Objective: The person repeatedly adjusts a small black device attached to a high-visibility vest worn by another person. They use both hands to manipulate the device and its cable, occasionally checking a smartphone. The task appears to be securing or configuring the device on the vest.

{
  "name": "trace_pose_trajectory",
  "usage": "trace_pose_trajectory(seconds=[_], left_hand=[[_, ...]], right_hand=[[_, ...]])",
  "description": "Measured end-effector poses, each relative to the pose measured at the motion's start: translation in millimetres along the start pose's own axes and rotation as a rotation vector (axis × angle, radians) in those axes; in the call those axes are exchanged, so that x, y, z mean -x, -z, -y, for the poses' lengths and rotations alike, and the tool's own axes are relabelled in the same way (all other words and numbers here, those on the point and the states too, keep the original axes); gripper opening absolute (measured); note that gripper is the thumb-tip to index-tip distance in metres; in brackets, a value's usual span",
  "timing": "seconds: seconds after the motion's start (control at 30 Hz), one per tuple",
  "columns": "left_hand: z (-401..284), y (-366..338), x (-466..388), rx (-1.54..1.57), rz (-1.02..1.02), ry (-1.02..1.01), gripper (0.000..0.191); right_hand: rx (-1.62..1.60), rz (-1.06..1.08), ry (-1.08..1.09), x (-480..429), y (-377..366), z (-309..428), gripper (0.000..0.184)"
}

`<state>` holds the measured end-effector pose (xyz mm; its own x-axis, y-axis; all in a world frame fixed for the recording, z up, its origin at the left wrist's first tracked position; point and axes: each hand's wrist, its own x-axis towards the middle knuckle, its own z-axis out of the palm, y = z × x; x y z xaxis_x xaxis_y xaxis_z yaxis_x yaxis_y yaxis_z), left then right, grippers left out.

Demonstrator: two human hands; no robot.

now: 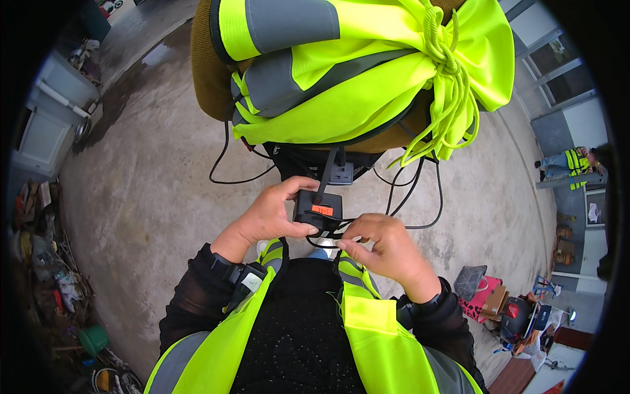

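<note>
My left hand [270, 214] grips a small black box [311, 198] by its left side, thumb below and fingers above. An orange sticker [322, 210] with handwriting is on the box, and a flat black strap [326, 175] runs up from it. My right hand [386, 244] pinches thin black cable [322, 245] just right of the box. Behind the strap hangs a dark block with slots [342, 173]. Above is a fluorescent yellow cloth bundle [339, 98] with grey reflective bands, over brown ribbed fabric [209, 79]; what lies inside is hidden.
Black cables [438, 197] loop below the bundle, beside knotted yellow cord [465, 93]. Concrete floor [147, 197] surrounds me. Piled debris [49, 256] lies left. Right stand a scooter [517, 317], a pink box [476, 298] and a person in a reflective vest [573, 165].
</note>
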<state>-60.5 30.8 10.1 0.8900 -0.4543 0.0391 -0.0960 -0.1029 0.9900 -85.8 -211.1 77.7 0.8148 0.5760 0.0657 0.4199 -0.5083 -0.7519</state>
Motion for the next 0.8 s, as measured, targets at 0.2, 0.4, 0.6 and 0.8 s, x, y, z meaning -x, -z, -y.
trace_pose_trajectory(seconds=[0.2,0.4,0.6,0.8], left_hand=[[-12,3,-1,-0.005,0.063,0.038,0.072],[-17,-6,-3,-0.05,0.096,-0.005,0.069],[-27,-1,-9,-0.154,0.128,-0.101,0.049],[-39,-4,-19,-0.32,0.104,-0.157,0.017]], right_hand=[[0.007,0.01,-0.36,10,-34,-15,0.065],[-0.496,-0.047,-0.284,-4,-44,-31,0.075],[-0.588,-0.03,-0.33,-4,-48,-38,0.053],[-0.738,-0.059,-0.384,-5,-55,-33,0.047]])
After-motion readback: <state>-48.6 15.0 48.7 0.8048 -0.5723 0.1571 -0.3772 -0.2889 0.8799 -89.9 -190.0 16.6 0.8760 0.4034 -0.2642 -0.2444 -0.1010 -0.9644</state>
